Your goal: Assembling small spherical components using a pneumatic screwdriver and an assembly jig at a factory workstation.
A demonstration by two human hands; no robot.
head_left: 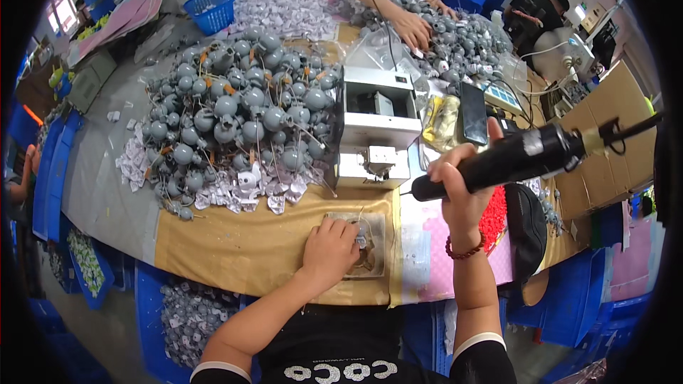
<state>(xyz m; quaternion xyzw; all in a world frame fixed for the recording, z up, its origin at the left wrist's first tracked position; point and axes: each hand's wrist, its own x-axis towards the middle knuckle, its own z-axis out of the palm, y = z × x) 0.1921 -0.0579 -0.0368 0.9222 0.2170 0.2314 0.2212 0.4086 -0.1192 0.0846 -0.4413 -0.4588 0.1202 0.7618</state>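
Observation:
My right hand (461, 188) is wrapped round a black electric screwdriver (523, 156), raised over the right side of the table. The tool lies nearly level, its cable end pointing right. My left hand (331, 250) rests at the table's front, fingers bent round a small grey and white part (361, 235) in a flat square fixture (377, 256). Those fingers partly cover the part. Behind the fixture stands a white metal machine (373, 167) with an open top bay. A big heap of grey ball-shaped parts (242, 110) with wires lies left of it.
White plastic pieces (281, 14) lie at the back, beside a blue basket (210, 11). A co-worker's hands (413, 30) reach into another grey heap (462, 43). A phone (473, 114), red pieces (494, 220), a black pouch (526, 235) and a cardboard box (608, 142) stand right.

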